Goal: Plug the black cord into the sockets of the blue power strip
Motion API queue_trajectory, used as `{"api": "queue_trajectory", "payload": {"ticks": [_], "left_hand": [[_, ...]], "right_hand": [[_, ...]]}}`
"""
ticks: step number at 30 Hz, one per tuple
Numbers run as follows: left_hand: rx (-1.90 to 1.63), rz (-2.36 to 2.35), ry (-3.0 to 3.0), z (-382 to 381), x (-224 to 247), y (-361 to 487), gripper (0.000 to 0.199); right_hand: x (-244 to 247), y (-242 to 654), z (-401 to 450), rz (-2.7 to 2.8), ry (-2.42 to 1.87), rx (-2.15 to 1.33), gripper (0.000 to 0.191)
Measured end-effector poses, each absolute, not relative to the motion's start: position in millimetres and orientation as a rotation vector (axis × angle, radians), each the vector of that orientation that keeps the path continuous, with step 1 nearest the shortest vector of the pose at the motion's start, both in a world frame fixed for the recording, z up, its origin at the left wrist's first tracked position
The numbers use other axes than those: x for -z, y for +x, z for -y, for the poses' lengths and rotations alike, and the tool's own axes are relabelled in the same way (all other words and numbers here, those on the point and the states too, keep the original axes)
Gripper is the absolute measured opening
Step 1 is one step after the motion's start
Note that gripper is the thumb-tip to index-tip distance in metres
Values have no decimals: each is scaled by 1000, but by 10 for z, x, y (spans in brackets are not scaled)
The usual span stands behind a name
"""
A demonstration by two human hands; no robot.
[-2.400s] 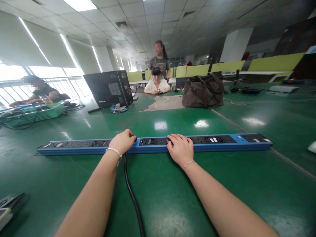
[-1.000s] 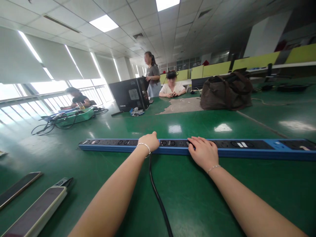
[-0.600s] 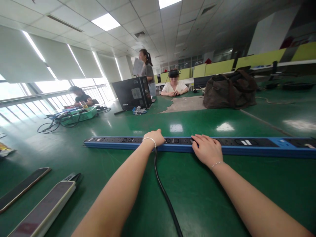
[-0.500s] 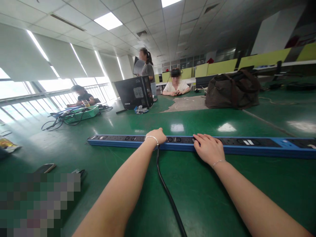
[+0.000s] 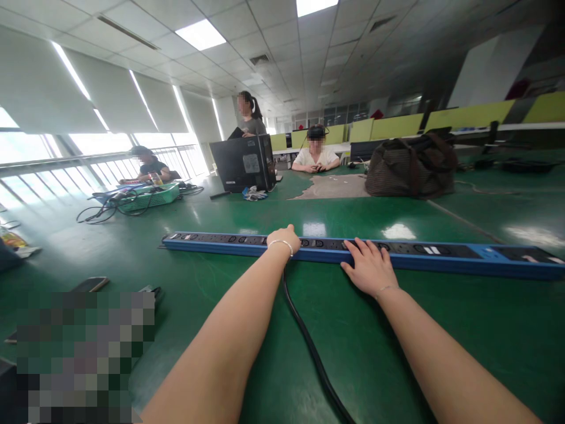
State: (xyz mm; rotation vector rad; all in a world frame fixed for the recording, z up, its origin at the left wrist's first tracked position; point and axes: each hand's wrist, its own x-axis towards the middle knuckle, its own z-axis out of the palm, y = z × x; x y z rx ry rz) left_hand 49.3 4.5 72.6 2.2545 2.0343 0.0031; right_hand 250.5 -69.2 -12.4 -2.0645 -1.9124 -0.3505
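A long blue power strip [image 5: 424, 260] with a black socket face lies across the green table before me. My left hand [image 5: 282, 238] is closed in a fist over its middle, at the upper end of a thick black power cord [image 5: 304, 333]. Its fingertips and the cord's end are hidden from me. To the right, my right hand [image 5: 371, 268] rests open on the strip, fingers spread over the sockets and thumb at the front side.
A black computer case [image 5: 241, 165] stands farther back, with gloves [image 5: 255, 194] beside it. A brown bag [image 5: 408, 168] sits at right, a green basket [image 5: 152, 199] with cables at left. A phone [image 5: 90, 285] lies near left. Three other people are beyond the table.
My right hand's fingers have spread wider and its thumb has come down to the strip's front side. My left hand stays closed on the strip's middle. The standing person has lowered a dark object.
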Motion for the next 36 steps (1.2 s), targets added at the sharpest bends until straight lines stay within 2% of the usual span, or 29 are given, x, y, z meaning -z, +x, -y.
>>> {"api": "queue_trajectory", "payload": {"ticks": [11,24,36], "left_hand": [[62,-2017,2253,-102,-778,542,46],[4,-2074,2254,-78,-642,586,40],[112,-2004,2187,-203,-699,564,50]], "right_hand": [[197,2485,666,1858,-2034,397,52],[195,2500,676,1845,-2012,382,49],[200,2494,668,1824,-1999,364,50]]}}
